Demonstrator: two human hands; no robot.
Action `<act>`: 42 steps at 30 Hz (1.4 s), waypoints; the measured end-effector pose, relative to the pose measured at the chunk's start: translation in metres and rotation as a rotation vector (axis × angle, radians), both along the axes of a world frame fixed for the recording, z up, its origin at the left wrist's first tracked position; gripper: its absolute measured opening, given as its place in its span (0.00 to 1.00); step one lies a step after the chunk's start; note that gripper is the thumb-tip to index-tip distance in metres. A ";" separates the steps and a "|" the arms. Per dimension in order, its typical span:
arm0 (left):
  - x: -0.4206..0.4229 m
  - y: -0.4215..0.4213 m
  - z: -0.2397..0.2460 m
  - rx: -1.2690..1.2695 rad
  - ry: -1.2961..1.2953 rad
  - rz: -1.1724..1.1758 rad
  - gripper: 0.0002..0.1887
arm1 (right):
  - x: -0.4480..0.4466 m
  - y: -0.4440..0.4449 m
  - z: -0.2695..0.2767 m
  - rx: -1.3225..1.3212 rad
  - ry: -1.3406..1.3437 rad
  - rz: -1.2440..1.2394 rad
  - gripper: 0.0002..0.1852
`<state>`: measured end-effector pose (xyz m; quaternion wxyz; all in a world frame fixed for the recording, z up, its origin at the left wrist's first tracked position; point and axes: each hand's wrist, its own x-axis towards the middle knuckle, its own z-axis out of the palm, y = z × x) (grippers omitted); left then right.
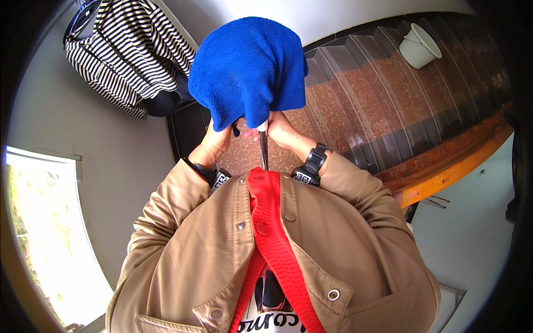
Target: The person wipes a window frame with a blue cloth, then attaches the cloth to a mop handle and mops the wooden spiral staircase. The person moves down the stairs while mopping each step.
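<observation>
A blue fleecy cloth point(250, 66) hangs over something bulky at the end of a metal pole point(263, 145), which runs down towards the red knit under the tan jacket. What lies beneath the cloth is hidden. My left hand point(217, 139) reaches under the cloth's lower left edge, its fingers mostly covered. On the right, my right hand point(283, 128) is at the lower edge beside the white collar of the pole, its fingers partly hidden by the cloth. Whether either hand grips the cloth or the pole does not show.
Brown patterned stairs point(345, 100) with dark edges run off to the right, bordered by a wooden handrail point(449, 170). A white bucket point(420, 46) stands on them. Striped clothing point(125, 54) hangs on the left wall above a bright window point(46, 233).
</observation>
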<state>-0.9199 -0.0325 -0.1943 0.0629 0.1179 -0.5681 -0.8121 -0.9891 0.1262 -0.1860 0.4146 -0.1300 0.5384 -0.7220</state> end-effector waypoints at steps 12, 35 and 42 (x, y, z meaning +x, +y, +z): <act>0.003 0.001 0.025 0.133 -0.020 0.032 0.15 | -0.004 -0.004 -0.015 -0.127 0.283 -0.175 0.13; -0.022 0.006 0.020 0.142 0.071 0.113 0.11 | 0.006 0.025 0.002 -0.260 0.166 0.011 0.17; -0.030 0.025 0.023 -0.228 0.183 0.186 0.04 | 0.000 0.024 0.021 -0.255 0.307 0.035 0.20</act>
